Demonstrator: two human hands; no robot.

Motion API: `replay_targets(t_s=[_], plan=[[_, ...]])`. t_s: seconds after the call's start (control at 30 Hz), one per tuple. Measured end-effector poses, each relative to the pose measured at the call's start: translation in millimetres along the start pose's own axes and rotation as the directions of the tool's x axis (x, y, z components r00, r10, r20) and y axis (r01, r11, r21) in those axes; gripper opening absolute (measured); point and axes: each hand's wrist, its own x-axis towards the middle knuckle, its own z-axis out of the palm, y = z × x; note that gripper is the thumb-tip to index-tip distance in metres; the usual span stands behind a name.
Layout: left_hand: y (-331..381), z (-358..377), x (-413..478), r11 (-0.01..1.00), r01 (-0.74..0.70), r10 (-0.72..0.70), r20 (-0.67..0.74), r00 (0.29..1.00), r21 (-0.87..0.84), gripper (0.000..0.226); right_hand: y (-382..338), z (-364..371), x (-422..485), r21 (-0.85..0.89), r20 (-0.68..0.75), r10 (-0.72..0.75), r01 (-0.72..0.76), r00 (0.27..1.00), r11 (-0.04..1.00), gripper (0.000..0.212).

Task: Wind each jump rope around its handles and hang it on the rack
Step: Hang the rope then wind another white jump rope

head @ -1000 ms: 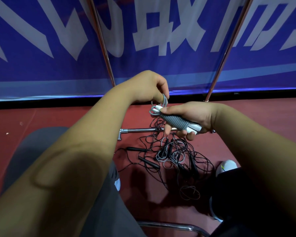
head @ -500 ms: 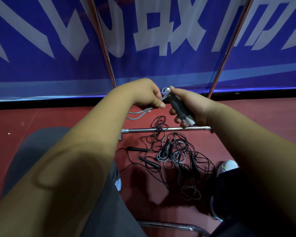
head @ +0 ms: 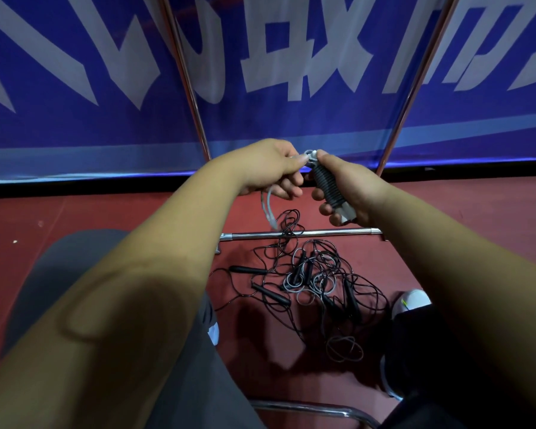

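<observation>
Two hands meet just above the frame centre, both busy with one jump rope.

- The right hand (head: 353, 188) grasps the handles (head: 328, 188), fingers curled round them from below and thumb pressed at the upper end. The handles show as one dark ribbed bundle, tilted, with the upper end toward 11 o'clock and the pale end cap toward 5 o'clock, sticking out past the fingers. I cannot tell whether the ribs are wound cord or the grip itself.
- The left hand (head: 270, 168) pinches the grey cord (head: 267, 209) right at the upper end of the handles, its fingertips touching the right thumb. A loose doubled length of cord hangs from under the palm toward 6 o'clock.
- The rack (head: 328, 233) has a bottom bar lying flat on the red floor (head: 477, 218), at 6 o'clock from the hands. Its two uprights slant off toward 11 and 1 o'clock.
- The pile of jump ropes (head: 316, 280), thin dark cords with several black grips tangled together, lies on the floor at 6 o'clock from the bar. One loop crosses over the bar.
- A pale shoe (head: 410, 300) sits at 3 o'clock from the pile.
- A blue banner (head: 75, 72) with large white characters fills the 12 o'clock half of the view.
- A metal tube (head: 307, 408) runs along the 6 o'clock edge.
</observation>
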Motion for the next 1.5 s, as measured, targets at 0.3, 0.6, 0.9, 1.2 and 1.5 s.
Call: replay_targets(t_s=[0.3,0.6,0.9,1.2,1.5], plan=[[-1.0,-7.2,2.9,0.989,0.138,-0.135,0.072,0.988,-0.044,0.036,-1.5,-3.9,-3.4,-0.043,-0.038,-0.036,0.034,0.999,0.998,0.056],[-6.6,-13.3,1.5,0.997,0.005,-0.002,-0.039,0.999,0.074,0.012,-5.6,0.7,-5.5,-0.007,0.027,0.012,-0.012,1.0,1.0,0.054],[-4.6,-16.8,0.6,0.876,0.083,-0.046,-0.088,0.995,0.476,0.003,-6.8,10.3,-13.4,-0.009,0.16,0.032,-0.031,0.987,0.999,0.044],[-12.5,-17.1,1.3,0.85,0.045,-0.017,-0.057,0.998,0.526,0.012,-4.6,8.7,-22.3,0.001,0.449,0.083,-0.093,0.89,0.996,0.049],[8.6,-16.5,-11.9,0.812,-0.087,0.096,0.016,0.995,0.577,0.016,-1.3,3.9,-29.8,-0.19,0.606,0.27,-0.194,0.748,0.962,0.062]])
